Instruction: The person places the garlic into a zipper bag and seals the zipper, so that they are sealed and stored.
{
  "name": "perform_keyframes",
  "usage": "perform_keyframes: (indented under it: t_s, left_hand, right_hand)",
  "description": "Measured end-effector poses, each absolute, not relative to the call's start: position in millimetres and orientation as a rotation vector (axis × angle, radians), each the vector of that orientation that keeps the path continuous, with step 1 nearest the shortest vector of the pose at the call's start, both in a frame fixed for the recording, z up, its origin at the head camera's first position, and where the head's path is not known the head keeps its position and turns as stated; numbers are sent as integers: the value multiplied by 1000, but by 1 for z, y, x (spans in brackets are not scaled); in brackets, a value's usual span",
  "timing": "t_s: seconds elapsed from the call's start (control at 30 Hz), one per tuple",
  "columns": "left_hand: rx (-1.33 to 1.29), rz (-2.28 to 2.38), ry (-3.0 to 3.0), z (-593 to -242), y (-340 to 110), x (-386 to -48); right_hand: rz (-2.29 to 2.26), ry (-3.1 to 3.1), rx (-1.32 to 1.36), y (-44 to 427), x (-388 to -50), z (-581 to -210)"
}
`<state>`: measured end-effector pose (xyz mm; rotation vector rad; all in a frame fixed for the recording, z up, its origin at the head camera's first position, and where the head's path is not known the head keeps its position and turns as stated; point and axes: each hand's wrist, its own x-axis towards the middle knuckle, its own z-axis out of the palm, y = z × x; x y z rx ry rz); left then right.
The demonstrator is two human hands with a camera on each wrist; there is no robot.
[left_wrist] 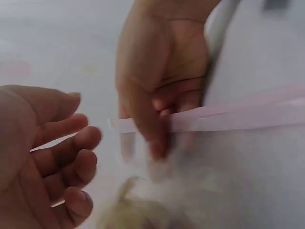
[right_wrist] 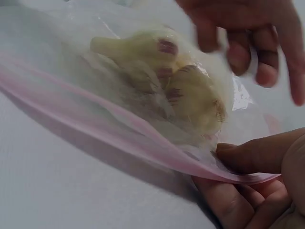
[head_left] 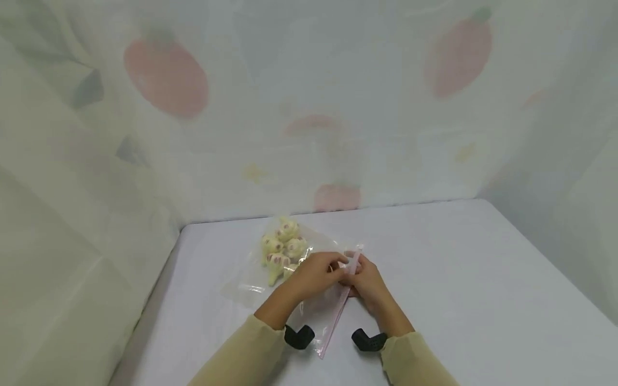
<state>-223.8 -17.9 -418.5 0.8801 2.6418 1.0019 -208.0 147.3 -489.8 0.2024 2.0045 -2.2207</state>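
Observation:
A clear zip bag [head_left: 318, 310] with a pink zip strip [head_left: 336, 317] lies on the table, its strip along the right side. Inside it are several garlic bulbs [head_left: 278, 262], pale with purple streaks. My right hand [head_left: 370, 284] pinches the pink edge near its far end, thumb on one face and fingers on the other, as the right wrist view shows. Beside it is my left hand [head_left: 313, 276], over the bag; in the left wrist view that hand [left_wrist: 47, 152] has loosely bent fingers with nothing between them. Part of the garlic is hidden behind the left hand in the head view.
The bag rests on a white-covered table [head_left: 463, 279]. A pale curtain with fruit prints [head_left: 386, 107] stands behind the table and on both sides. Each wrist carries a black camera mount [head_left: 300, 337].

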Motion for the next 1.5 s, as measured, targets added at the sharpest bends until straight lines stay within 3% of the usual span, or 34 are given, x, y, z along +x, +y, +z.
perform_keyframes:
  t_s: [0.43, 0.83, 1.03, 1.5]
  left_hand:
    - [795, 864, 2666, -421, 6, -290]
    - [806, 1092, 2590, -443, 4, -297]
    - [869, 1077, 2689, -443, 8, -297]
    - [819, 1086, 2640, -438, 7, -292]
  right_hand:
    - [-2206, 1912, 22, 136, -209, -497]
    - [-2326, 1954, 134, 141, -213, -494]
    - [-2402, 2069, 275, 146, -219, -491]
    - [-2337, 2227, 299, 145, -221, -494]
